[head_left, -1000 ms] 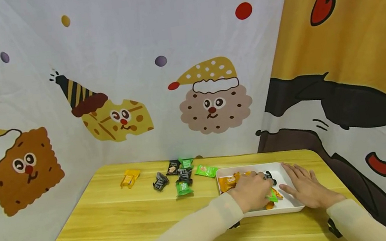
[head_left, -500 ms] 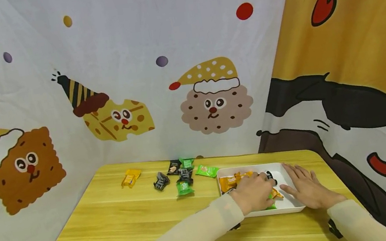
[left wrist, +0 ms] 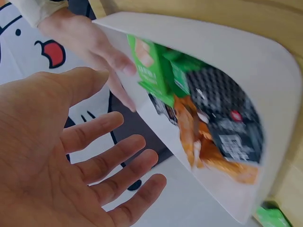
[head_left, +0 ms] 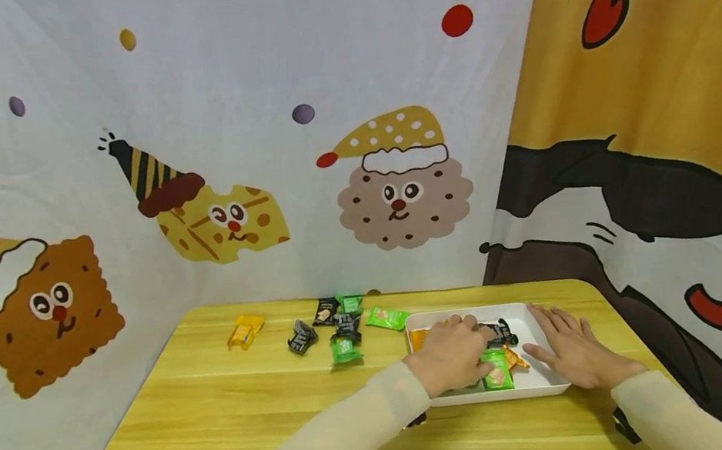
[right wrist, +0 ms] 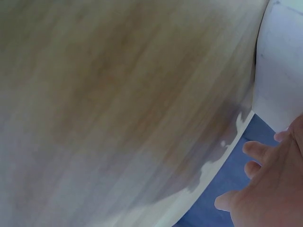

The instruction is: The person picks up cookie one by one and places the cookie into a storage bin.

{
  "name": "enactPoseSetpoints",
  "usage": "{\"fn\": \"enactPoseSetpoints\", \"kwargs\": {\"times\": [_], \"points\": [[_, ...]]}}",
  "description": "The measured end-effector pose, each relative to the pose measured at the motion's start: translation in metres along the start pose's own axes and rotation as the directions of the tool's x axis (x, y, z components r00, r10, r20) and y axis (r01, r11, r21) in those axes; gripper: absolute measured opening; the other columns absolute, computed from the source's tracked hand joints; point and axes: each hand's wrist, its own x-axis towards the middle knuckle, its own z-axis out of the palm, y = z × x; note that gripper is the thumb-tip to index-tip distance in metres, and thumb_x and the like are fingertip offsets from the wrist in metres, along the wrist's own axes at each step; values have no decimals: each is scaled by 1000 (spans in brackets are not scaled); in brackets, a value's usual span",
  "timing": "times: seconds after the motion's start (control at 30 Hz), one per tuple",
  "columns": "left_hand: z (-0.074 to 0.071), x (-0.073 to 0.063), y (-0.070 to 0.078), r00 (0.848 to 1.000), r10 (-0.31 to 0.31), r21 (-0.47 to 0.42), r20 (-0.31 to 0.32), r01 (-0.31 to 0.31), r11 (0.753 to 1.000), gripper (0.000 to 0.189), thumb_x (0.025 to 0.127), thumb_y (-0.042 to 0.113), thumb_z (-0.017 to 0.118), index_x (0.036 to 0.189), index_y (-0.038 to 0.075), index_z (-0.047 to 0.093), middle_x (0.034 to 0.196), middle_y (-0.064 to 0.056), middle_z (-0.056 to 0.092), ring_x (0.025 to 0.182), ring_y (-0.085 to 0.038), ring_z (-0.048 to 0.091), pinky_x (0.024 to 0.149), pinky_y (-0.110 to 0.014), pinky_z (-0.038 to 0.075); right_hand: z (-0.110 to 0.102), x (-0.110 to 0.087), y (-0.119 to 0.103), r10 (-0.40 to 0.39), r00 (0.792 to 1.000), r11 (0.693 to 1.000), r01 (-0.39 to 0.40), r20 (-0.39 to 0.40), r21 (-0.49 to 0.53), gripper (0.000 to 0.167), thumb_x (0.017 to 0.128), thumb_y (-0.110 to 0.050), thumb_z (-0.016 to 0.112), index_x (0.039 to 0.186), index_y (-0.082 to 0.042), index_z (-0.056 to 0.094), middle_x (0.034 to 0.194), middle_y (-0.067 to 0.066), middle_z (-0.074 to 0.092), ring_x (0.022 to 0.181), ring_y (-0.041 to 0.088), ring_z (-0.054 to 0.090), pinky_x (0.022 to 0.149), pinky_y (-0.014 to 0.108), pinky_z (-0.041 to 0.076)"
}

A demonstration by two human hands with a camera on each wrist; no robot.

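Note:
My left hand [head_left: 454, 355] hovers over the left half of a white tray [head_left: 545, 382], palm down. The left wrist view shows the fingers [left wrist: 135, 156] spread and relaxed, with nothing held in them. Inside the tray are wrapped snack packets: a green packet [head_left: 497, 370] near the front, a black packet [head_left: 499, 333] behind it, and orange packets [left wrist: 187, 127] below a large black packet [left wrist: 225, 111]. My right hand [head_left: 576, 348] rests along the tray's right end with straight fingers, its thumb reaching over the rim. The left hand hides part of the tray's contents.
On the wooden table [head_left: 258, 427], left of the tray, lie a yellow packet [head_left: 245, 332], several black packets [head_left: 301, 337] and green ones, one green packet [head_left: 387, 319] close to the tray's back left corner. A printed cloth [head_left: 224, 59] hangs behind the table.
My left hand has shifted left over the tray, uncovering the green and black packets. The green packet has moved toward the tray's front and lies flat. The right hand has stayed still.

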Motion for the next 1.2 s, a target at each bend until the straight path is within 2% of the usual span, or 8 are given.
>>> {"fn": "enactPoseSetpoints", "kwargs": {"times": [0.1, 0.17, 0.33, 0.47, 0.6, 0.87, 1.1, 1.2], "points": [[1, -7, -13, 1000, -26, -27, -5, 26, 999, 45, 114, 53, 75, 152, 30, 75, 137, 5, 75, 111, -13, 68, 91, -31, 63, 1, 2, -1, 3, 1000, 1000, -3, 0, 2, 96, 120, -64, 53, 184, -2, 19, 183, 43, 31, 168, 70, 25, 126, 100, 16], [3, -12, -21, 999, -45, -47, -3, 45, 998, 44, 115, 52, 74, 152, 29, 75, 138, 4, 75, 111, -15, 69, 89, -32, 64, 2, 3, -2, 3, 1000, 1000, -3, -1, 6, 95, 120, -63, 53, 184, -2, 19, 183, 43, 31, 168, 70, 25, 126, 100, 16], [4, -25, -42, 997, -75, -67, -34, 73, 995, 43, 115, 49, 74, 150, 23, 76, 144, -1, 76, 119, -19, 73, 99, -36, 68, 1, 4, -4, -4, 1000, 1000, 5, -8, 20, 94, 120, -62, 54, 184, -1, 19, 182, 45, 31, 167, 71, 25, 126, 100, 15], [5, -36, -61, 992, -112, -92, -55, 107, 990, 45, 115, 43, 75, 155, 22, 74, 149, -4, 75, 126, -21, 74, 102, -37, 69, -1, 5, -5, -10, 1000, 1000, 10, -9, 15, 94, 120, -62, 53, 184, -2, 19, 181, 45, 31, 166, 72, 25, 125, 100, 17], [7, -47, -79, 986, -154, -106, -57, 147, 983, 46, 115, 44, 76, 155, 22, 74, 152, -5, 73, 133, -24, 73, 109, -43, 69, -1, 6, -5, -11, 1000, 1000, 11, -11, 13, 94, 120, -62, 54, 184, -2, 19, 180, 45, 32, 166, 72, 26, 124, 101, 18], [13, -74, -119, 969, -236, -158, -72, 222, 962, 43, 117, 40, 74, 154, 19, 74, 158, -9, 70, 142, -31, 71, 115, -56, 66, 2, 8, -5, -12, 1000, 1000, 13, -15, 16, 94, 120, -63, 54, 185, -4, 19, 180, 46, 32, 164, 74, 26, 124, 101, 17], [23, -98, -149, 952, -280, -191, -123, 254, 948, 42, 114, 35, 79, 150, 14, 76, 149, -13, 74, 132, -36, 73, 108, -61, 66, 4, 6, -1, -9, 1000, 1000, 10, -15, 17, 94, 120, -62, 54, 186, -7, 17, 178, 47, 33, 161, 77, 28, 122, 101, 18], [26, -107, -162, 945, -308, -224, -110, 278, 934, 42, 115, 34, 78, 151, 12, 75, 149, -15, 73, 131, -38, 72, 106, -64, 65, 4, 3, 2, -8, 1000, 1000, 9, -26, 17, 93, 120, -62, 55, 186, -8, 18, 177, 47, 34, 160, 77, 29, 120, 102, 19]]}}
